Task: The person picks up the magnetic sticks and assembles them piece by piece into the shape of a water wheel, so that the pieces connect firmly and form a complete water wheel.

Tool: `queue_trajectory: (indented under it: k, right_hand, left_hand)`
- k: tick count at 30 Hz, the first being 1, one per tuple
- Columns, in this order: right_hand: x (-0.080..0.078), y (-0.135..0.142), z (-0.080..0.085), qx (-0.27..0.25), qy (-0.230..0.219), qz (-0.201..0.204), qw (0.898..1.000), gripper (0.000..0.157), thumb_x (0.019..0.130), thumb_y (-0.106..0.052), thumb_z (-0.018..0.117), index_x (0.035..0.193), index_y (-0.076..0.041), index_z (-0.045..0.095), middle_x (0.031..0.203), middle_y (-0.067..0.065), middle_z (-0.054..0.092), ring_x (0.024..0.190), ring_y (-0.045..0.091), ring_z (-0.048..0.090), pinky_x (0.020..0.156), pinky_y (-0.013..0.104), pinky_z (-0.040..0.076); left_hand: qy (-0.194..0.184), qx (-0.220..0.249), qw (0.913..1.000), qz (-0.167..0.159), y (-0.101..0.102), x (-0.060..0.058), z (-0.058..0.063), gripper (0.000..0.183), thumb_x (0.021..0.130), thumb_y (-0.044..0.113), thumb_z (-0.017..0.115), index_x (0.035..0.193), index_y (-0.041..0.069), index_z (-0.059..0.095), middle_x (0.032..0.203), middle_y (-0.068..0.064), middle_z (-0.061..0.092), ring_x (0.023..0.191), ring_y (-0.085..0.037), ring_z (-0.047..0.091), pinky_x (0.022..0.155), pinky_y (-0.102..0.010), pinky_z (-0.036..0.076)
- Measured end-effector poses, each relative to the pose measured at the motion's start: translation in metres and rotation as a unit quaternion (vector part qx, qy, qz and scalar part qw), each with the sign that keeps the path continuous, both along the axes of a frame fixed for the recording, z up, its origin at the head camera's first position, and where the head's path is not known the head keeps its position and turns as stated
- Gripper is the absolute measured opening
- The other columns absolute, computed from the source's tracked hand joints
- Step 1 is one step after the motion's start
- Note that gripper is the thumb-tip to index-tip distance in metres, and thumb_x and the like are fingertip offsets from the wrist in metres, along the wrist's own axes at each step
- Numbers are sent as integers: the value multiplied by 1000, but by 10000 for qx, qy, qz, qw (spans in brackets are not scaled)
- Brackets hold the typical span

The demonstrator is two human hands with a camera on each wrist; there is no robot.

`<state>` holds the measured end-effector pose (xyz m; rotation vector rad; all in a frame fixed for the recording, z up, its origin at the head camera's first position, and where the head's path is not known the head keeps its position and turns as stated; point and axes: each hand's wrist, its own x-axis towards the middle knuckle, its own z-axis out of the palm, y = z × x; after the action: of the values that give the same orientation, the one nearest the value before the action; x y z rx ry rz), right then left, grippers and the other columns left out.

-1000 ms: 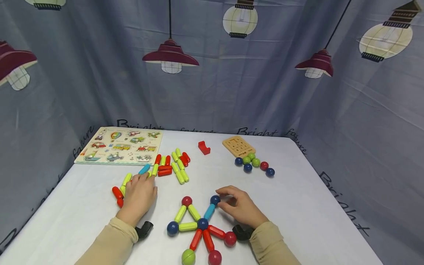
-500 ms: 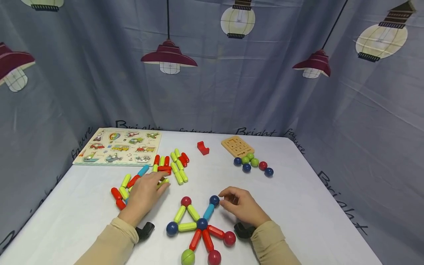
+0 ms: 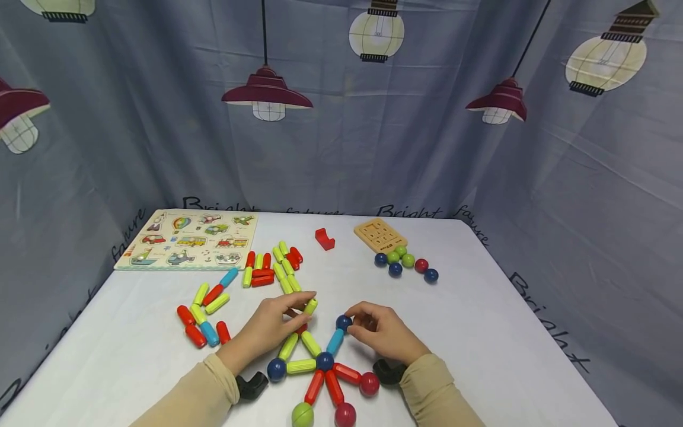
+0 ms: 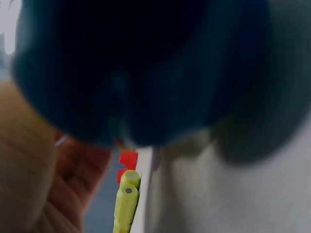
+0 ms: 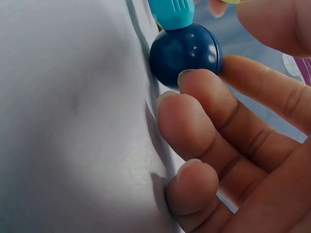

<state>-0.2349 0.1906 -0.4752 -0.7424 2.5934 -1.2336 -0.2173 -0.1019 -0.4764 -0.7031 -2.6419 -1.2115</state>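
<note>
My left hand (image 3: 272,323) pinches a yellow-green magnetic stick (image 3: 310,306) between thumb and fingers, over the far point of a star-shaped build. A red ball under that hand is mostly hidden. My right hand (image 3: 388,332) has its curled fingers at a dark blue ball (image 5: 184,56), on the end of a light blue stick (image 3: 335,342). The build spreads from a central blue ball (image 3: 325,360), with yellow-green sticks forming a triangle and red sticks (image 3: 334,388) ending in red and green balls. In the left wrist view a dark blue blur covers much of the picture.
Loose red, yellow-green and blue sticks (image 3: 208,333) lie at left, with more behind the left hand. Several balls (image 3: 408,261) sit at back right beside a wooden number board (image 3: 380,235). A picture puzzle board (image 3: 187,240) and a red block (image 3: 324,239) are farther back.
My left hand has picked a yellow-green stick from the left pile and carried it right, over the build. My right hand has moved slightly left, its fingertips now at the blue ball.
</note>
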Motion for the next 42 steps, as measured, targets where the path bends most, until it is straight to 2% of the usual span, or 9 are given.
queue_trajectory:
  k: [5, 7, 14, 17, 21, 24, 32, 37, 42]
  right_hand:
    - [-1, -1, -2, 54, 163, -27, 9998, 26, 95, -32, 75, 120, -28, 70, 94, -9, 66, 82, 13, 61, 71, 25, 55]
    - [-1, -2, -2, 105, 265, -66, 9996, 26, 95, -30, 76, 120, -28, 70, 95, -10, 66, 82, 12, 62, 73, 24, 55]
    - [-1, -9, 0, 351, 410, -269, 9982, 26, 93, -23, 78, 117, -26, 71, 96, -13, 67, 84, 9, 61, 76, 22, 55]
    - [-2, -10, 0, 385, 345, -287, 9982, 27, 93, -21, 78, 119, -26, 71, 103, -13, 69, 87, 9, 62, 78, 22, 55]
    - [-2, -8, 0, 264, 20, -5, 9997, 35, 96, -23, 74, 131, -27, 69, 121, -12, 70, 96, 11, 62, 84, 24, 55]
    - [-2, -2, 2, 175, -232, 204, 9994, 43, 96, -31, 74, 137, -27, 65, 126, -11, 68, 99, 15, 61, 84, 26, 54]
    - [-5, 17, 7, 375, -481, 262, 9978, 48, 82, -39, 86, 125, -28, 67, 115, -7, 63, 98, 20, 58, 77, 30, 52]
    - [-6, 22, 6, 391, -807, 532, 9945, 46, 79, -34, 89, 120, -29, 69, 109, -4, 64, 99, 21, 56, 77, 30, 49]
    - [-7, 19, 2, 390, -276, 485, 9977, 34, 84, -27, 86, 114, -27, 69, 100, -7, 64, 90, 18, 58, 73, 26, 50]
  left_hand:
    - [-361, -559, 9963, -544, -1, 1, -1, 45, 100, 21, 68, 145, 20, 61, 132, 6, 70, 119, -12, 67, 101, -38, 55]
    - [-348, -732, 9951, -575, -1, 1, -1, 39, 102, 22, 67, 141, 20, 65, 126, 7, 73, 115, -10, 68, 100, -37, 56]
    - [-500, -845, 9937, -534, 2, 0, -1, 32, 102, 22, 67, 133, 20, 71, 111, 8, 73, 86, -3, 59, 75, -22, 53]
    - [-537, -799, 9938, -556, 2, -1, -1, 31, 101, 21, 67, 132, 20, 72, 109, 9, 73, 89, -2, 60, 77, -21, 54]
    - [-599, -710, 9942, -550, 2, -1, -1, 29, 102, 20, 66, 130, 19, 73, 110, 9, 73, 90, -2, 61, 79, -22, 54]
    - [-637, -698, 9948, -375, 3, 1, -1, 29, 102, 19, 66, 129, 18, 74, 111, 8, 73, 86, -4, 59, 77, -23, 53]
    - [-733, -1083, 9880, 823, 6, 11, 6, 30, 96, 16, 70, 125, 13, 73, 96, 6, 65, 78, -7, 54, 69, -23, 52]
    - [-774, -1060, 9879, 830, 3, 13, 5, 32, 96, 18, 71, 127, 12, 71, 93, 7, 62, 78, -6, 54, 69, -23, 52]
    - [-768, -1115, 9875, 803, 1, 13, 4, 34, 96, 23, 72, 128, 12, 70, 92, 8, 62, 77, -6, 54, 71, -25, 52]
